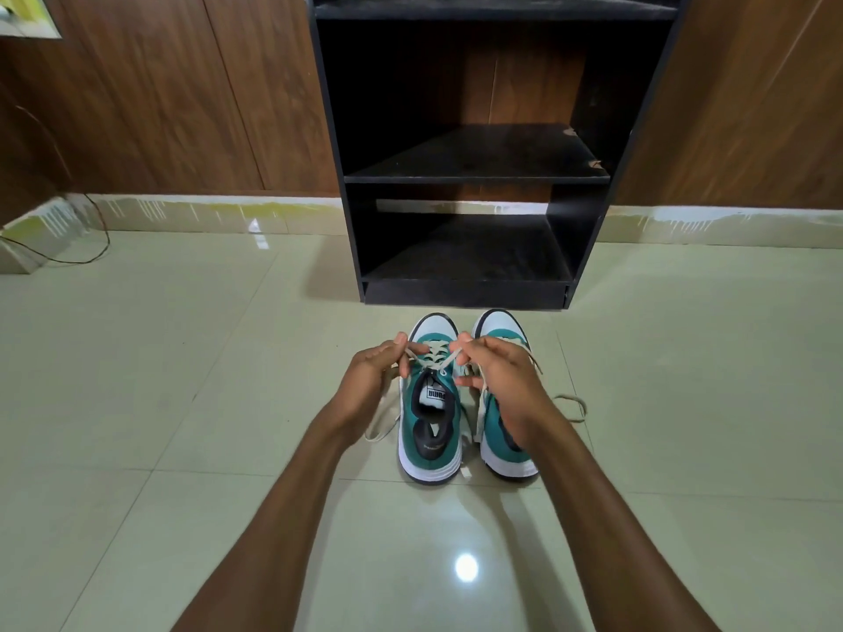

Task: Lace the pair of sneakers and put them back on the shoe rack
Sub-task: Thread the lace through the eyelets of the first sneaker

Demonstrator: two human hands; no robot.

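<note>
Two teal and white sneakers stand side by side on the floor, toes toward the rack. The left sneaker point(429, 431) has its cream lace point(433, 353) threaded across the eyelets. My left hand point(376, 374) pinches one end of that lace at the shoe's left side. My right hand point(497, 380) pinches the other end and covers much of the right sneaker point(499, 330). The right sneaker's loose lace point(572, 405) trails onto the tiles. The black shoe rack point(474, 177) stands just beyond the toes, its shelves bare.
Glossy cream floor tiles point(182, 358) spread all around the shoes. Brown wood wall panels point(159, 93) flank the rack. A thin cable point(98, 239) loops over the floor at the far left by the skirting.
</note>
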